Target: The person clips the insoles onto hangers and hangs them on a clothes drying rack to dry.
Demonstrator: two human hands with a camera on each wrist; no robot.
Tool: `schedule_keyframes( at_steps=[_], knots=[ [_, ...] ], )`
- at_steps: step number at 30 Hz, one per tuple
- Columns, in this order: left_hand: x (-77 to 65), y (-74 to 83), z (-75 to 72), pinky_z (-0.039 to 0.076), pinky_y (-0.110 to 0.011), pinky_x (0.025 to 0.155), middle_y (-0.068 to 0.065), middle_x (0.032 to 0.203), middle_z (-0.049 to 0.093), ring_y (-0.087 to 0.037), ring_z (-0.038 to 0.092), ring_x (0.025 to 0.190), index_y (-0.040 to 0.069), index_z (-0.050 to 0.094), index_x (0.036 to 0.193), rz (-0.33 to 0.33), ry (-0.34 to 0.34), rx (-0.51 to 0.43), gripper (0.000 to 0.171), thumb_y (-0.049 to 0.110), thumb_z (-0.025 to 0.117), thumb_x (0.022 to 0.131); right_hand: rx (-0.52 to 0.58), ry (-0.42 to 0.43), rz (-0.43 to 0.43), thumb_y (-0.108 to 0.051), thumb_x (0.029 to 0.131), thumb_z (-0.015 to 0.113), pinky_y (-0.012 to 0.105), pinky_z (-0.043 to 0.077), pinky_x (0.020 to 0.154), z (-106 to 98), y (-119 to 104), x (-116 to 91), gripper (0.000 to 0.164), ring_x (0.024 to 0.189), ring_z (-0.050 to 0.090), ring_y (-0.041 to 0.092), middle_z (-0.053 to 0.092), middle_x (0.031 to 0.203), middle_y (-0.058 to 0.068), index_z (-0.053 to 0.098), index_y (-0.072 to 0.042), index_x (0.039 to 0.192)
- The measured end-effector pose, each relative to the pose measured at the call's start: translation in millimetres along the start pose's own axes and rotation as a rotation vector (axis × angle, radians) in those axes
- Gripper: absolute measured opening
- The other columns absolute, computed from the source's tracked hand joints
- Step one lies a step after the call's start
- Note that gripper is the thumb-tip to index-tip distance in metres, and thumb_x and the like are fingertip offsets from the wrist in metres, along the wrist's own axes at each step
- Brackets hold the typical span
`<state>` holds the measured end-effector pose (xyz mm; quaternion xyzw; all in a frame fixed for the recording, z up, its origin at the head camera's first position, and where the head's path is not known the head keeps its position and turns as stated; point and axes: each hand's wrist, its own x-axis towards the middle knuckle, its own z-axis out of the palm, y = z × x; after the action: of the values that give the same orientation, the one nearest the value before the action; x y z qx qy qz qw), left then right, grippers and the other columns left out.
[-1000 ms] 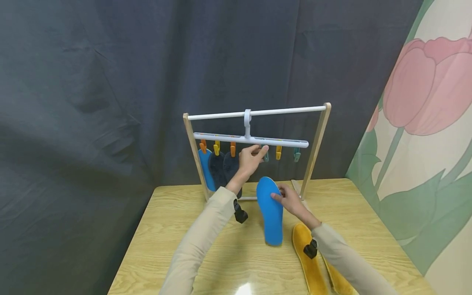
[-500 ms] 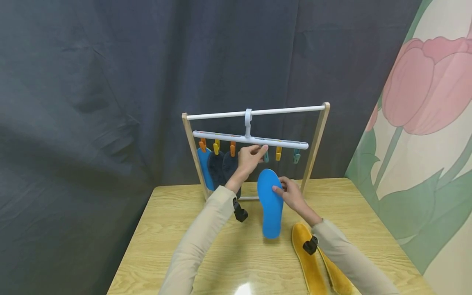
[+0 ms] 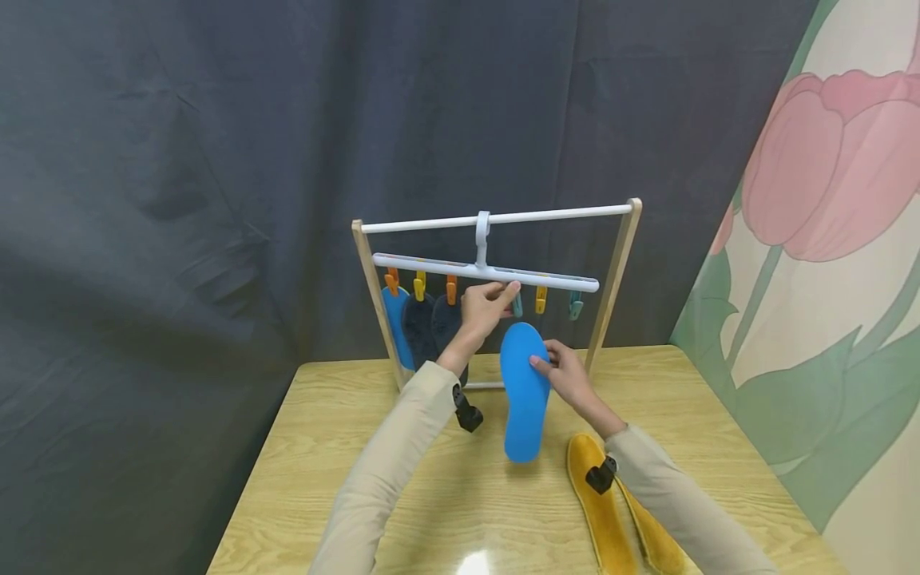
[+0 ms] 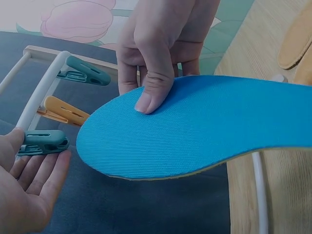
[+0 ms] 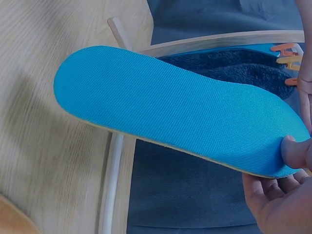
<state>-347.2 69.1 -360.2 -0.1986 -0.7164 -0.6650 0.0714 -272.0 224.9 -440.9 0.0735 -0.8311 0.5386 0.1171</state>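
My right hand (image 3: 568, 374) pinches a blue insole (image 3: 525, 395) near its wide upper end, thumb on the front face. The insole hangs upright above the table, its top below the hanger. At the hanger (image 3: 532, 277), my left hand (image 3: 483, 309) grips a teal clothespin (image 4: 45, 141) between thumb and fingers. In the left wrist view the insole's rounded end lies close to that clothespin, apart from it. A yellow clothespin (image 3: 541, 300) and another teal clothespin (image 3: 576, 305) hang to the right, holding nothing.
Left on the hanger, orange and yellow clothespins hold a blue insole (image 3: 398, 323) and two dark insoles (image 3: 419, 327). A wooden rack (image 3: 616, 279) with a white rod carries the hanger. Two mustard insoles (image 3: 600, 503) lie on the table (image 3: 323, 447), partly under my right forearm.
My right hand has raised the blue insole toward the hanger, and its lower end has swung slightly left. My left hand has stayed on the teal clothespin.
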Motion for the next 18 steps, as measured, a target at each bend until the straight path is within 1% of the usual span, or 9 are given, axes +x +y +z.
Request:
schedule_keyframes(
  at_steps=[4, 9, 18],
  knots=[
    [0.4, 0.0, -0.7, 0.052, -0.025, 0.062, -0.005, 0.083, 0.065, -0.014, 0.064, 0.071, 0.008, 0.068, 0.096, -0.023, 0.007, -0.011, 0.031, 0.034, 0.064, 0.080, 0.019, -0.002, -0.005, -0.016, 0.087, 0.057, 0.035, 0.050, 0.068, 0.2, -2.9, 0.6, 0.031, 0.077, 0.060, 0.025, 0.062, 0.090, 0.018, 0.053, 0.005, 0.109],
    [0.9, 2.0, -1.2, 0.052, -0.025, 0.062, -0.006, 0.084, 0.065, -0.014, 0.064, 0.071, 0.007, 0.068, 0.098, -0.027, 0.008, -0.023, 0.032, 0.034, 0.064, 0.080, 0.055, 0.008, -0.024, -0.016, 0.087, 0.056, 0.036, 0.050, 0.068, -0.2, -9.0, 1.2, 0.030, 0.076, 0.059, 0.027, 0.061, 0.089, 0.018, 0.053, 0.005, 0.109],
    [1.1, -0.3, -0.8, 0.052, -0.026, 0.064, -0.008, 0.082, 0.065, -0.017, 0.064, 0.071, 0.007, 0.068, 0.095, -0.053, 0.015, -0.044, 0.032, 0.033, 0.065, 0.079, 0.090, 0.018, -0.030, -0.015, 0.088, 0.055, 0.037, 0.050, 0.067, 2.1, -15.3, 2.3, 0.029, 0.077, 0.060, 0.028, 0.061, 0.089, 0.019, 0.053, 0.004, 0.110]
  ],
)
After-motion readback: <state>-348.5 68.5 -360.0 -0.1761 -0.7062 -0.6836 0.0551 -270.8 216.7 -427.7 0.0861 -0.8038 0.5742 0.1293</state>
